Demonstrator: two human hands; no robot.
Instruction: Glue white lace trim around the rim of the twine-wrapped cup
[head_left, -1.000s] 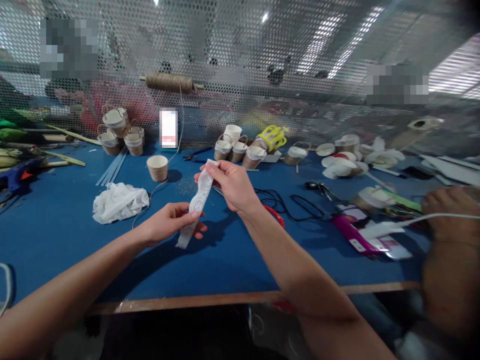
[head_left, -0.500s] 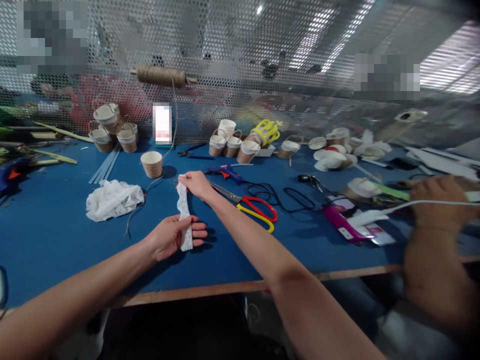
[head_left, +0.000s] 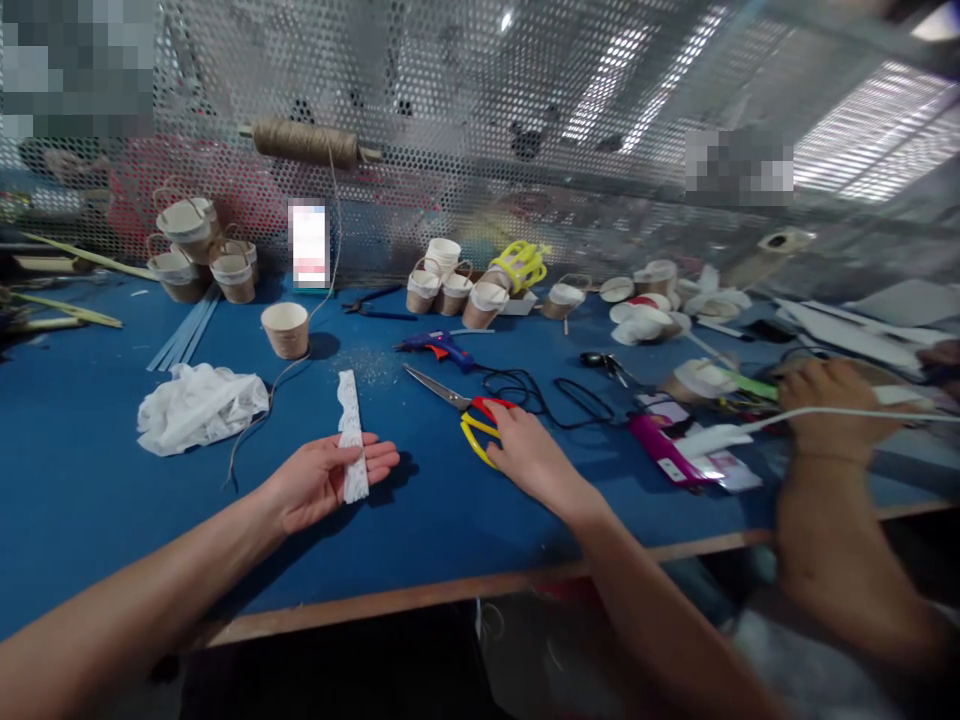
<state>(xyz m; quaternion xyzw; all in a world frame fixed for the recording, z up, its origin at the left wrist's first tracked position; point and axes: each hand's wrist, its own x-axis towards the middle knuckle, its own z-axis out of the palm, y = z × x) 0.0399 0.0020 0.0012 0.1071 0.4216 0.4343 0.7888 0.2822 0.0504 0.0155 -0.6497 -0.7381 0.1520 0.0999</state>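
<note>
My left hand (head_left: pixel 324 482) is palm up, its thumb pressing a short strip of white lace (head_left: pixel 349 420) against the fingers. The strip's far end stands out past the hand. On the handles of a pair of scissors (head_left: pixel 450 395) lies my right hand (head_left: pixel 534 452), its fingers curled at the red and yellow loops. The scissors lie on the blue table, blades pointing away to the left. Beyond the lace stands a small brown paper cup (head_left: pixel 286 332) with twine beside it. A bundle of white lace (head_left: pixel 201 408) rests left of my left hand.
A blue glue gun (head_left: pixel 439 348) with a black cord lies behind the scissors. Small covered buckets (head_left: pixel 480 305) line the mesh panel. A twine spool (head_left: pixel 306 143) hangs above. At right, another person's hand (head_left: pixel 825 400) rests near a purple glue gun (head_left: pixel 664 448).
My right hand has let go of the lace's far end and moved right to the scissors' handles. My left hand still holds the lace. The view has shifted slightly.
</note>
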